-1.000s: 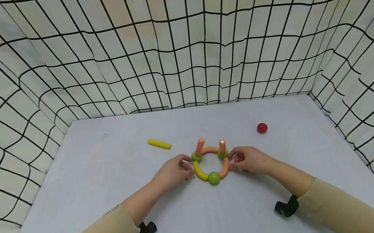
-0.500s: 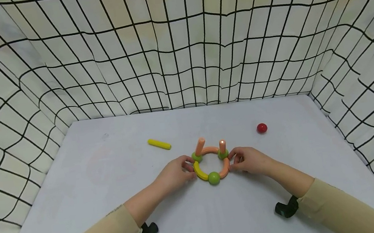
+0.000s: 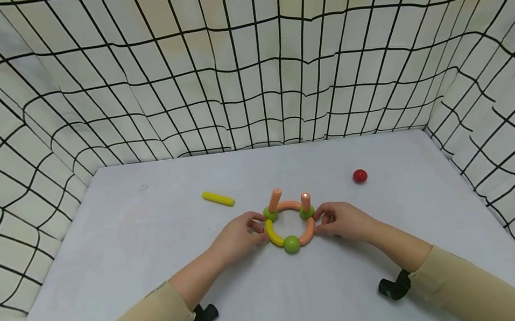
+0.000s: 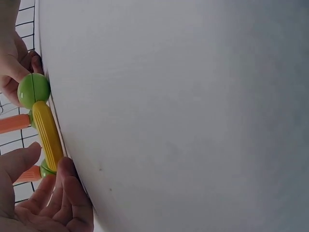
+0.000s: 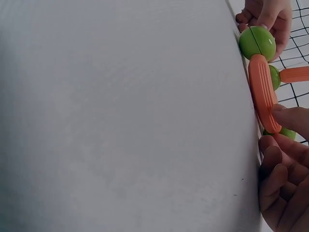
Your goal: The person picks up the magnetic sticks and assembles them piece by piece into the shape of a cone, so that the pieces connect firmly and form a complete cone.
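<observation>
On the white table lies a ring of toy building rods and balls. A yellow curved rod forms its left side, orange curved rods its right and back. Green balls join them, and two straight orange rods stand up from the rear balls. My left hand is at the left side, fingers loosely bent, fingertips at the yellow rod's end; its thumb sits beside that rod. My right hand mirrors it on the right, with its thumb against the orange curved rod and fingertips near the rear ball.
A straight yellow rod lies behind my left hand. Farther right, a red ball rests on the table. Black netting over white walls encloses the back and both sides. Black wrist cameras hang under both sleeves.
The ring's front green ball has shifted slightly left and back. My left hand came a little closer to the ring's side, then stayed there; my right hand has hardly moved.
</observation>
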Available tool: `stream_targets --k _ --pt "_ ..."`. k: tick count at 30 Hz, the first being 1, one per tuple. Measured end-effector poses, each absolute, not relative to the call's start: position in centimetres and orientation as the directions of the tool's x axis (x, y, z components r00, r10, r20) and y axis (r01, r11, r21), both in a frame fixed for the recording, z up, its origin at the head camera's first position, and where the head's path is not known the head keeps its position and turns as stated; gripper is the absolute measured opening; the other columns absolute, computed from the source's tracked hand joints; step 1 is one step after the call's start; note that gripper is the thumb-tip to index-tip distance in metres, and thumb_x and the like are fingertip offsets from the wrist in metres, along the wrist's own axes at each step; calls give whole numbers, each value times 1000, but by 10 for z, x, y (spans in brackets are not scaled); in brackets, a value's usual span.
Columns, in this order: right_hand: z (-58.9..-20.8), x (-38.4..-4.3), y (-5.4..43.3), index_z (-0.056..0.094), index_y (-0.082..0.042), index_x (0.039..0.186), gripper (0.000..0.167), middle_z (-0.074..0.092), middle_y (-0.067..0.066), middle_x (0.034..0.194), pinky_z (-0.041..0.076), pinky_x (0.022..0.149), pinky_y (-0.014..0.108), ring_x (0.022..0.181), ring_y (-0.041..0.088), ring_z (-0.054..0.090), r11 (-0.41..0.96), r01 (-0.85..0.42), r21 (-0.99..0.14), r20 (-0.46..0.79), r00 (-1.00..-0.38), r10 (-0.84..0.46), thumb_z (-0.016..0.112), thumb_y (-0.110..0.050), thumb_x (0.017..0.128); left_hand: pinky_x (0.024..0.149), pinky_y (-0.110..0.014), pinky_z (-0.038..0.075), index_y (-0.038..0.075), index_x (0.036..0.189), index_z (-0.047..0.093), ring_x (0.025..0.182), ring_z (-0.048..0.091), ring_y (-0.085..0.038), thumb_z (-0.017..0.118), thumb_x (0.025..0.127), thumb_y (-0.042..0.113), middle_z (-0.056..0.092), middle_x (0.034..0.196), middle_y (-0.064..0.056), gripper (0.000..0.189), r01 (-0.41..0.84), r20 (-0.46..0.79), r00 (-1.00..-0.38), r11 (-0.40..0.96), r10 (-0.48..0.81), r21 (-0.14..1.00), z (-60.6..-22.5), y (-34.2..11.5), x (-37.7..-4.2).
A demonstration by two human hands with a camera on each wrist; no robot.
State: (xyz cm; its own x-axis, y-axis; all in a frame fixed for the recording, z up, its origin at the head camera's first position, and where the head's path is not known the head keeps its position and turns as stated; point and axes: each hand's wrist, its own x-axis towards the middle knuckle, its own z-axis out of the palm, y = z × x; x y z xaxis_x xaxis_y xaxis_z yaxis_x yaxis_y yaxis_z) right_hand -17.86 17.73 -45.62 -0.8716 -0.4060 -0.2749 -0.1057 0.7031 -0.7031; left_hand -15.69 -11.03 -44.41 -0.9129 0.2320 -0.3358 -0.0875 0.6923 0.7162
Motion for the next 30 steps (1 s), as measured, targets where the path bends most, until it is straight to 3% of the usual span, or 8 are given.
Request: stream_targets --k 13,30 --pt "-456 -188 184 65 -13 117 32 61 0 87 46 64 31 71 18 55 699 -88 -710 -221 -914 -340 75 -26 89 73 -32 51 19 127 62 84 64 -13 72 92 29 66 106 3 37 -112 -296 -944 700 147 705 -435 -136 -165" --pt "-462 -196 181 66 -20 121 33 61 -1 87 45 65 32 72 19 55 692 -92 -716 -217 -913 -346 74 -28 90 73 -33 50 15 132 58 105 60 -25 65 97 25 64 118 -4 37 -55 -137 -989 746 49 663 -419 -184 -189"
